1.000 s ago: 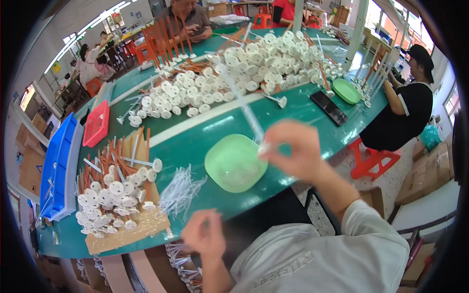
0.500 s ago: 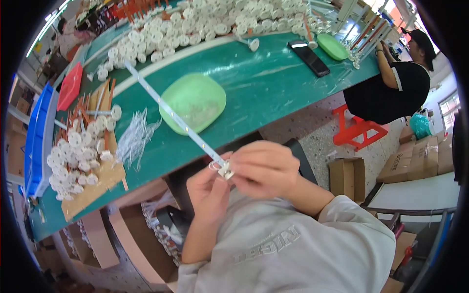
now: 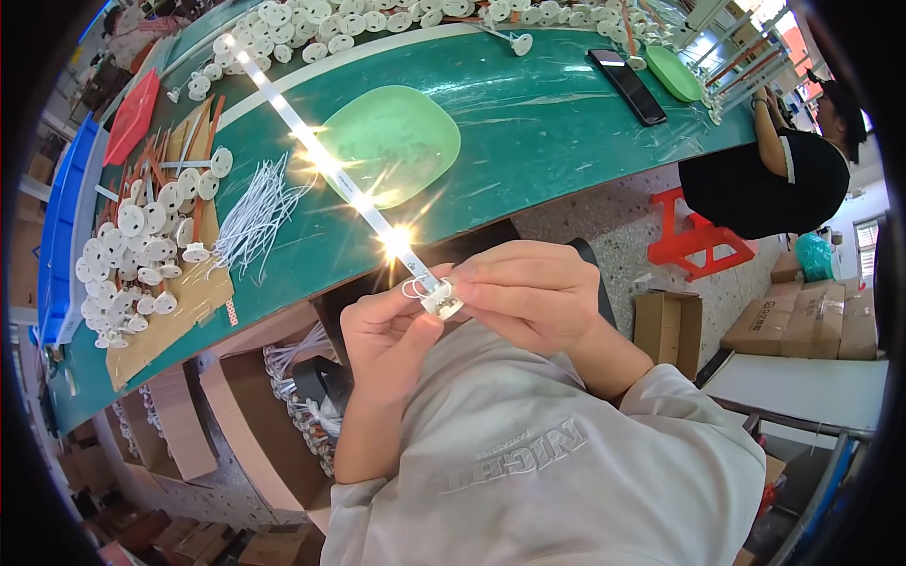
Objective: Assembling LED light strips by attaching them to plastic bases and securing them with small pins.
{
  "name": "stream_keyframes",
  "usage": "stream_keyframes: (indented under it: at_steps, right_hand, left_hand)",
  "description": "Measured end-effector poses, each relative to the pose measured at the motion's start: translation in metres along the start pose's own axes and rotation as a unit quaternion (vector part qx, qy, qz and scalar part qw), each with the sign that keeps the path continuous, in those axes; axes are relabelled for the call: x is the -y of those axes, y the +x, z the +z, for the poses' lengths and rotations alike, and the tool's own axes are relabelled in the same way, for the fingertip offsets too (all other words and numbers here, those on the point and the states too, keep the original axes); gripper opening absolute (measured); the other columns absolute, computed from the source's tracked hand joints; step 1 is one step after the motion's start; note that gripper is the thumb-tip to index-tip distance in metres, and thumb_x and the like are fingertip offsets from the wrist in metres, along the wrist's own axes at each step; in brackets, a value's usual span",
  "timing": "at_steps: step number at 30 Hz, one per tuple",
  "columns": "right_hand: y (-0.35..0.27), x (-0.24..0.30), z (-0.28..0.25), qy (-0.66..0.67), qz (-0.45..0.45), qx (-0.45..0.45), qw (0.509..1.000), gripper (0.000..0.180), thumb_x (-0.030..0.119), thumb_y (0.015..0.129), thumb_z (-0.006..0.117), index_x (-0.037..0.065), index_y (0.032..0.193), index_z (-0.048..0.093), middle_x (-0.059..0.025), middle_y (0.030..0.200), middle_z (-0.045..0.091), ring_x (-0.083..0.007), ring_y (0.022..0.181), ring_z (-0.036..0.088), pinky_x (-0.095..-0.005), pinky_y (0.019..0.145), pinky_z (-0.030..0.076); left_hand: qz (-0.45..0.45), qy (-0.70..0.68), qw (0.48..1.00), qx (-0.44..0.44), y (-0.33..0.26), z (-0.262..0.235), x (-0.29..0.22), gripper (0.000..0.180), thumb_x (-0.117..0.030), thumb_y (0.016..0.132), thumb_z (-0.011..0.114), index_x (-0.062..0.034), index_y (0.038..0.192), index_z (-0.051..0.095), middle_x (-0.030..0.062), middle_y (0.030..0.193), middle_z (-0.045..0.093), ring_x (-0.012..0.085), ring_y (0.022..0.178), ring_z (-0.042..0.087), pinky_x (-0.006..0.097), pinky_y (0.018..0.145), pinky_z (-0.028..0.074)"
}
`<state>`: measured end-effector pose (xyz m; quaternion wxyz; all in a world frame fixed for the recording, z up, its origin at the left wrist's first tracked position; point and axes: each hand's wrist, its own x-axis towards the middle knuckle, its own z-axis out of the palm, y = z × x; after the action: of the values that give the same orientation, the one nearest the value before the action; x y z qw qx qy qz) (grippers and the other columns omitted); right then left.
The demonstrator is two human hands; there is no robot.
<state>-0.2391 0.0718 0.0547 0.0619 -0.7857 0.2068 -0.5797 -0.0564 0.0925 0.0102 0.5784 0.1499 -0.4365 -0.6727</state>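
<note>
Both hands meet in front of my shirt, at the near end of a slim LED light strip [image 3: 297,123]. Its LEDs glow bright warm white, and its far end points up and left over the table. My left hand [image 3: 382,344] pinches the small white base [image 3: 440,300] of the strip between thumb and fingers. From the other side my right hand [image 3: 533,292] grips the same base, its fingers closed and partly hiding it. Thin white wire loops out beside the left fingertips. Under the strip, on the table, lies a light green dish [image 3: 406,132].
On the green table [image 3: 528,123] lie a bundle of white wires [image 3: 253,222], cardboard with white round-based lamp parts [image 3: 142,245], a phone [image 3: 628,87] and another green dish [image 3: 672,74]. More round parts [image 3: 330,24] line the back. A co-worker [image 3: 783,179] sits right, by a red stool [image 3: 698,236].
The strip's LEDs, dim before, now shine brightly. Both hands keep their hold on the base. The whole view has shifted slightly.
</note>
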Motion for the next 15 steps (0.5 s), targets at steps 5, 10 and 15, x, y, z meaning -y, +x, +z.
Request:
stream_keyframes:
  at_steps: [5, 10, 15]
  right_hand:
    - [0.001, 0.0, 0.012, -0.056, 0.024, 0.027, 0.998, 0.022, -0.002, 0.066, 0.077, -0.002, 0.087, 0.069, -0.0123, 0.084, 0.069, -0.0255, 0.07, 0.07, -0.0308, 0.06, 0.058]
    - [0.02, -0.015, 0.027, -0.043, 0.035, 0.06, 0.997, 0.023, 0.003, 0.066, 0.08, 0.0, 0.086, 0.07, -0.0108, 0.082, 0.069, -0.0253, 0.068, 0.069, -0.0299, 0.058, 0.056]
    - [0.063, -0.083, 0.022, -0.107, 0.098, 0.195, 0.97, 0.011, 0.009, 0.075, 0.071, 0.006, 0.086, 0.071, -0.0076, 0.084, 0.07, -0.0255, 0.071, 0.067, -0.0346, 0.063, 0.054]
  left_hand:
    - [0.002, 0.02, 0.999, -0.045, 0.003, -0.008, -0.003, 0.035, 0.008, 0.085, 0.062, 0.0072, 0.12, 0.06, 0.0233, 0.117, 0.063, 0.0227, 0.098, 0.066, 0.034, 0.085, 0.055]
    - [0.04, 0.12, 0.991, -0.04, 0.015, -0.033, -0.021, 0.04, 0.012, 0.081, 0.065, 0.0043, 0.12, 0.061, 0.0235, 0.114, 0.064, 0.0225, 0.097, 0.067, 0.034, 0.086, 0.053]
    - [0.055, 0.169, 0.98, -0.092, 0.05, -0.062, -0.033, 0.036, 0.01, 0.084, 0.063, 0.0039, 0.119, 0.061, 0.022, 0.111, 0.065, 0.026, 0.094, 0.067, 0.037, 0.083, 0.056]
